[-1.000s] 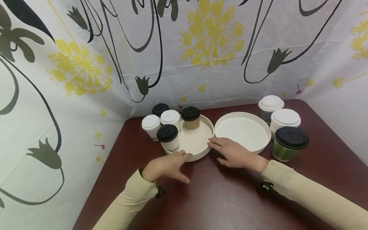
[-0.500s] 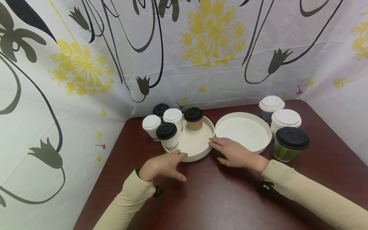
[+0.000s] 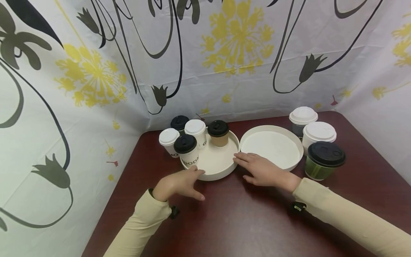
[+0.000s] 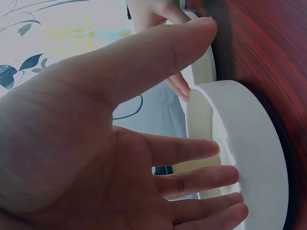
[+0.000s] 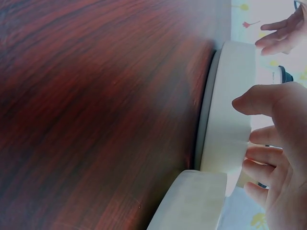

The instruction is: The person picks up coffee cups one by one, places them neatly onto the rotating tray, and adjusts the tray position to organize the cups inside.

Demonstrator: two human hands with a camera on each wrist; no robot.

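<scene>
My left hand (image 3: 178,185) rests its straight fingers on the front-left rim of a round white tray (image 3: 218,175), thumb spread away. My right hand (image 3: 260,171) has its fingertips at the right rim of the same tray, fingers extended. On the tray stand a white cup with black lid (image 3: 187,151), a white-lidded cup (image 3: 196,132) and a brown cup with black lid (image 3: 219,134). In the right wrist view, a grey base (image 5: 207,110) shows beneath the tray wall (image 5: 230,96). Neither hand holds a cup.
A second round tray (image 3: 273,146) adjoins on the right. Beyond it stand a green cup (image 3: 318,169), a white cup (image 3: 318,134) and a grey cup (image 3: 302,119). Left of the turned tray are a white-lidded cup (image 3: 169,141) and a black-lidded cup (image 3: 179,123).
The left tray has turned clockwise in place, its cups shifting round with it. My left hand has slid a little leftward along the rim; my right hand has barely moved.
</scene>
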